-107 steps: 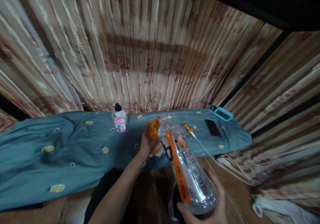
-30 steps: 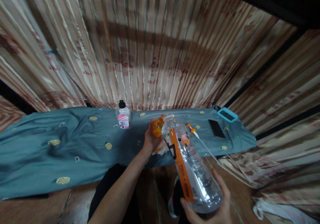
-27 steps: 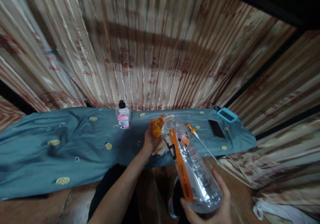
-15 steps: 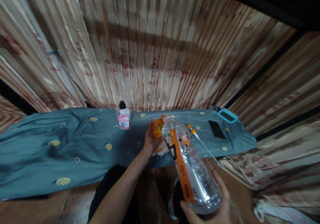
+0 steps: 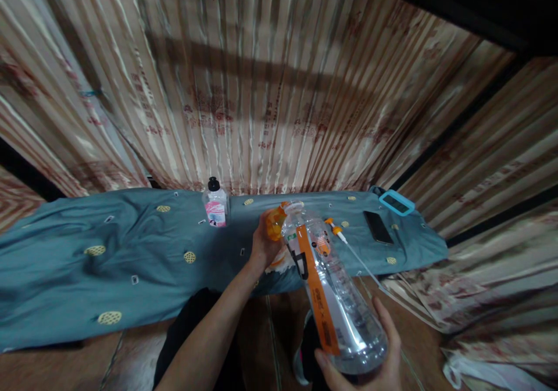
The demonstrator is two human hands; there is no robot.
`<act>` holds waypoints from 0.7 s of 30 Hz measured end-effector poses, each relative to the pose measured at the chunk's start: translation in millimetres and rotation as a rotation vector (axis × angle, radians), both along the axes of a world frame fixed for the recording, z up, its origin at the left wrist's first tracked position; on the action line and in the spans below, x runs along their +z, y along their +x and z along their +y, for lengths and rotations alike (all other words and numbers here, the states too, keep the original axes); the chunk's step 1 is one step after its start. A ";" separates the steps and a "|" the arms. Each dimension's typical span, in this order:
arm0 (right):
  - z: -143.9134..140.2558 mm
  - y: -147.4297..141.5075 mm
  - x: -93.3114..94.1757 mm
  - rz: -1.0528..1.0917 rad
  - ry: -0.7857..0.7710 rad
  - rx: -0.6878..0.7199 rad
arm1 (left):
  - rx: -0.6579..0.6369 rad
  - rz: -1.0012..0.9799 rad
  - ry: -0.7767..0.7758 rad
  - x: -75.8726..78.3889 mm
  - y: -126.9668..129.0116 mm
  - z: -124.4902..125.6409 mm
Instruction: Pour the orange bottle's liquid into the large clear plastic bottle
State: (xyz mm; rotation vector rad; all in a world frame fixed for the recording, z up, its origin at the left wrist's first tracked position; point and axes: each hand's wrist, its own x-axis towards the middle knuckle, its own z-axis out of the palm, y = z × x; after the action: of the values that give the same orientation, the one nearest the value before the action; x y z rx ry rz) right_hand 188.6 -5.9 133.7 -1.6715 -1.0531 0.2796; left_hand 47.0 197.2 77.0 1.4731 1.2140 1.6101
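Note:
My left hand (image 5: 263, 246) is wrapped round a small orange translucent bottle (image 5: 275, 225) held over the cloth-covered bench. From below, my right hand (image 5: 390, 350) grips the base of a big clear plastic bottle (image 5: 349, 307) with an orange label strip. That bottle is tilted, its uncapped mouth up against the top of the orange bottle. Whether liquid passes between them I cannot tell. Just right of the clear bottle lies a pump top (image 5: 336, 230) with an orange head and a long white tube reaching past the bench edge.
On the teal patterned cloth (image 5: 143, 234) stands a clear bottle (image 5: 216, 208) with a black cap and pink label. A black phone (image 5: 378, 227) and a blue-framed device (image 5: 396, 202) lie at the right. Pleated curtains (image 5: 244, 89) hang behind.
Almost nothing differs. The clear bottle has turned very slightly in my right hand, shifting its printed label; both hands keep their places.

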 end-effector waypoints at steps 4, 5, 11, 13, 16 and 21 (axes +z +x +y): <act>0.7 1.1 1.7 -0.002 -0.002 0.019 | 0.017 0.010 -0.026 3.3 0.0 -1.0; 0.7 2.0 1.9 -0.003 -0.002 0.025 | 0.023 0.020 -0.032 4.3 -0.2 -1.4; 2.3 7.8 -2.1 0.006 -0.018 0.054 | 0.014 0.008 -0.029 6.5 -0.9 -2.6; 3.3 7.2 -4.4 0.009 0.004 0.056 | 0.015 -0.005 -0.030 6.0 -0.7 -2.3; 4.5 4.1 -6.3 0.011 0.017 0.025 | 0.018 -0.020 -0.023 4.6 -0.7 -1.5; 5.8 1.7 -6.2 0.001 0.029 0.012 | 0.002 -0.028 0.009 -0.4 -0.7 0.9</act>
State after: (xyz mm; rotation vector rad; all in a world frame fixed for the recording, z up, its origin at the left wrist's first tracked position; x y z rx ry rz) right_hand 190.4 -0.1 127.5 -1.6401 -1.0622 0.2715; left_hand 46.3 198.1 76.6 1.4508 1.1948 1.6336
